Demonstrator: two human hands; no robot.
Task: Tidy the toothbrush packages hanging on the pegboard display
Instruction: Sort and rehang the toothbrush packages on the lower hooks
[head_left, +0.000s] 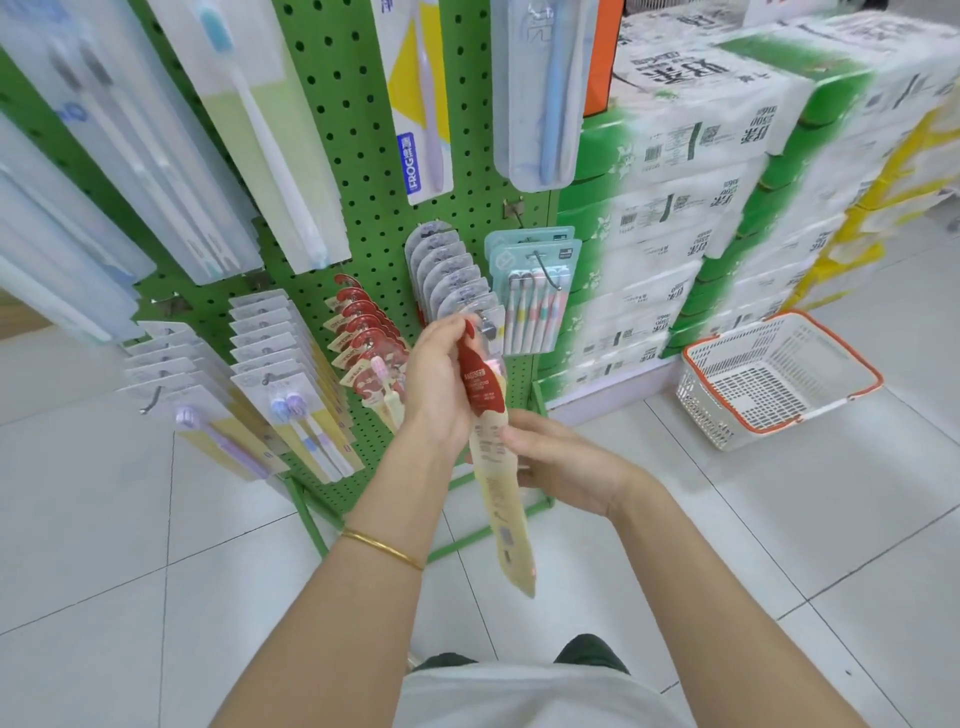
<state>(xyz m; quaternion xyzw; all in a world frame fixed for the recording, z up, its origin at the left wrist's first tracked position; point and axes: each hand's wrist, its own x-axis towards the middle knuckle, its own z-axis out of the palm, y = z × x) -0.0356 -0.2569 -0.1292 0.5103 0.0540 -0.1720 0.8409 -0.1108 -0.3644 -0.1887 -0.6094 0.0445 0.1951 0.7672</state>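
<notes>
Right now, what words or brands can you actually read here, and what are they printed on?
"FROG": blue strip on the yellow-and-white toothbrush package.
Held red-and-cream package: print too blurred to read.
Stacked tissue packs: characters and barcodes, blurred, unreadable.

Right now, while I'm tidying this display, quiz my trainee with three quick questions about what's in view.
1. True or false: the red and cream toothbrush package hangs on a peg.
2. What stands on the floor right of the green pegboard? A: white basket with an orange rim; B: ladder; C: bucket.
3. Fill in: the left hand grips the package near its ___, the right hand lower down.
Key: 1 false, both hands hold it; 2 A; 3 top.
</notes>
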